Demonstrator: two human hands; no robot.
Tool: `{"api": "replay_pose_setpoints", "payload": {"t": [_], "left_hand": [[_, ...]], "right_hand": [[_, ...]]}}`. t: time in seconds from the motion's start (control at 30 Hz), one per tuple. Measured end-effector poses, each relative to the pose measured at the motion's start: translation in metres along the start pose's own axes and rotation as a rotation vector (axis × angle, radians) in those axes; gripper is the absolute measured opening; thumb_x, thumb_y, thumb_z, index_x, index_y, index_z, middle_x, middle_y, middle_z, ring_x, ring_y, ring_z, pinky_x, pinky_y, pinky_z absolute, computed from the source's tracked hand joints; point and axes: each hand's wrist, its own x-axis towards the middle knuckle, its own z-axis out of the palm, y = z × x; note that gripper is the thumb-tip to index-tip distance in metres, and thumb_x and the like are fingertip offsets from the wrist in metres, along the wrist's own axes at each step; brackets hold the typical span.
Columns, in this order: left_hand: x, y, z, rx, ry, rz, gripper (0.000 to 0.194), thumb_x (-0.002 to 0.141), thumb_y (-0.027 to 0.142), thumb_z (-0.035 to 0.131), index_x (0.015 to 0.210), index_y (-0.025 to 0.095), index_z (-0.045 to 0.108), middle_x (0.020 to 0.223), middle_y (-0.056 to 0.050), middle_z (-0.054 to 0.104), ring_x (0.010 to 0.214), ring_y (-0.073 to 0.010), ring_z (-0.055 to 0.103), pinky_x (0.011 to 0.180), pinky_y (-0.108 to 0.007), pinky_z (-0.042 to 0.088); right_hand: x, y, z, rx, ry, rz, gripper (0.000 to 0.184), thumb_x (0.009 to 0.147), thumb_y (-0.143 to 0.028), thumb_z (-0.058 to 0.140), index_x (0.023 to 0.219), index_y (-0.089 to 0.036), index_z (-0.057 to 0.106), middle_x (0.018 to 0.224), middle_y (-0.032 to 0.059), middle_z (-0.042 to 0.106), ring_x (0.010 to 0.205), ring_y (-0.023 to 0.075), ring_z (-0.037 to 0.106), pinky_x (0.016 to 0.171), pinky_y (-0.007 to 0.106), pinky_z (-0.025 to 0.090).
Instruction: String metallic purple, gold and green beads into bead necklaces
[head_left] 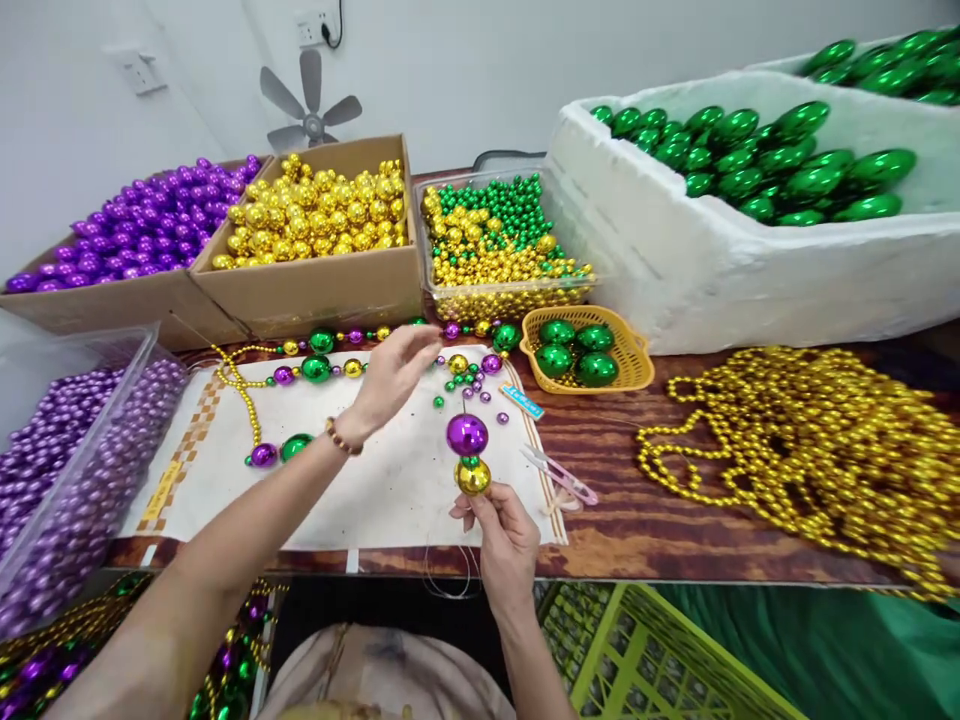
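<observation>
My right hand (507, 545) is closed at the front of the white cloth (390, 500), its fingertips pinching just below a gold bead (472, 478). A small green bead (470, 461) and a large purple bead (466, 434) are stacked above it, with a thin needle-like tip (464, 404) rising from the top. Fine thread (450, 590) loops below the fingers. Over the cloth, my left hand (397, 375) reaches with fingers stretched out, near a bead garland (316, 369) and a cluster of loose small green and purple beads (469, 378). Nothing shows in it.
Boxes of purple balls (150, 225) and gold balls (322, 210) stand behind, beside a clear tub (510, 300). A yellow basket (637, 372) holds green ovals. Pink snips (570, 482) lie near gold bead chains (817, 460). A foam box (720, 290) stands back right; purple beads (112, 450) fill a left bin.
</observation>
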Motion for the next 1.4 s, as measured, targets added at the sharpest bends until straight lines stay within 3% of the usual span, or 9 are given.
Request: {"api": "replay_pose_setpoints", "payload": {"t": [0.13, 0.3, 0.63, 0.77, 0.87, 0.97, 1.13, 1.27, 1.4], "left_hand": [[0.109, -0.001, 0.025, 0.503, -0.069, 0.244, 0.021, 0.094, 0.015, 0.055, 0.102, 0.017, 0.075, 0.106, -0.012, 0.071, 0.101, -0.0218, 0.062, 0.1, -0.037, 0.045], [0.202, -0.014, 0.054, 1.178, -0.422, -0.024, 0.027, 0.079, 0.0, 0.06, 0.097, 0.011, 0.078, 0.108, -0.02, 0.072, 0.114, -0.0328, 0.064, 0.102, -0.044, 0.045], [0.226, -0.041, 0.057, 1.454, -0.612, -0.051, 0.03, 0.074, 0.005, 0.066, 0.099, 0.014, 0.08, 0.105, -0.019, 0.075, 0.117, -0.035, 0.063, 0.105, -0.05, 0.041], [0.228, -0.04, 0.055, 1.402, -0.575, -0.038, 0.028, 0.076, 0.004, 0.063, 0.099, 0.01, 0.078, 0.109, -0.022, 0.072, 0.115, -0.0358, 0.063, 0.102, -0.05, 0.042], [0.215, -0.029, 0.052, 1.101, -0.382, 0.048, 0.027, 0.076, 0.0, 0.059, 0.096, 0.008, 0.076, 0.105, -0.02, 0.071, 0.11, -0.0321, 0.063, 0.098, -0.045, 0.044], [0.166, -0.013, 0.045, 0.529, -0.289, 0.064, 0.019, 0.081, 0.007, 0.063, 0.095, 0.012, 0.074, 0.091, -0.011, 0.07, 0.093, -0.0222, 0.066, 0.091, -0.037, 0.048], [0.035, 0.002, 0.021, -0.447, -0.364, -0.38, 0.021, 0.086, 0.032, 0.073, 0.101, 0.018, 0.075, 0.089, -0.006, 0.072, 0.075, -0.0138, 0.068, 0.077, -0.03, 0.054], [-0.03, 0.002, 0.003, -0.754, -0.22, -0.525, 0.024, 0.083, 0.035, 0.079, 0.101, 0.019, 0.076, 0.09, -0.005, 0.073, 0.078, -0.0137, 0.071, 0.08, -0.029, 0.057], [-0.048, 0.001, -0.006, -0.879, -0.082, -0.537, 0.021, 0.082, 0.033, 0.082, 0.094, 0.017, 0.075, 0.089, -0.005, 0.073, 0.083, -0.0157, 0.073, 0.088, -0.032, 0.057]], "right_hand": [[0.001, 0.005, -0.01, -0.021, -0.018, -0.016, 0.025, 0.094, -0.039, 0.065, 0.081, -0.017, 0.068, 0.065, 0.0044, 0.069, 0.054, 0.0147, 0.059, 0.051, 0.025, 0.047], [-0.002, 0.014, -0.015, 0.026, -0.016, 0.021, 0.025, 0.095, -0.039, 0.064, 0.082, -0.018, 0.068, 0.065, 0.0041, 0.069, 0.053, 0.0145, 0.059, 0.05, 0.024, 0.047], [-0.004, 0.016, -0.02, 0.02, -0.012, 0.051, 0.026, 0.096, -0.037, 0.063, 0.079, -0.018, 0.067, 0.065, 0.0035, 0.069, 0.054, 0.0137, 0.059, 0.051, 0.023, 0.049], [-0.004, 0.015, -0.018, 0.023, -0.004, 0.056, 0.026, 0.095, -0.038, 0.064, 0.079, -0.018, 0.067, 0.064, 0.003, 0.068, 0.053, 0.0134, 0.06, 0.051, 0.023, 0.049], [-0.002, 0.015, -0.016, 0.03, 0.023, 0.062, 0.027, 0.094, -0.039, 0.064, 0.077, -0.018, 0.066, 0.064, 0.0022, 0.068, 0.054, 0.0132, 0.059, 0.052, 0.023, 0.049], [-0.001, 0.013, -0.014, 0.024, 0.04, 0.052, 0.027, 0.093, -0.039, 0.065, 0.077, -0.017, 0.066, 0.064, 0.0022, 0.067, 0.055, 0.0134, 0.06, 0.052, 0.023, 0.05], [-0.003, 0.002, -0.014, -0.034, 0.016, 0.003, 0.024, 0.094, -0.034, 0.064, 0.077, -0.017, 0.065, 0.063, 0.0011, 0.066, 0.055, 0.0134, 0.061, 0.054, 0.023, 0.05], [-0.008, -0.008, -0.015, -0.094, -0.033, -0.043, 0.023, 0.095, -0.031, 0.063, 0.076, -0.018, 0.063, 0.06, -0.0011, 0.061, 0.053, 0.0124, 0.059, 0.054, 0.023, 0.049], [-0.013, -0.015, -0.012, -0.136, -0.078, -0.059, 0.021, 0.095, -0.028, 0.063, 0.077, -0.018, 0.063, 0.059, -0.0019, 0.059, 0.051, 0.0118, 0.057, 0.053, 0.023, 0.047]]}}
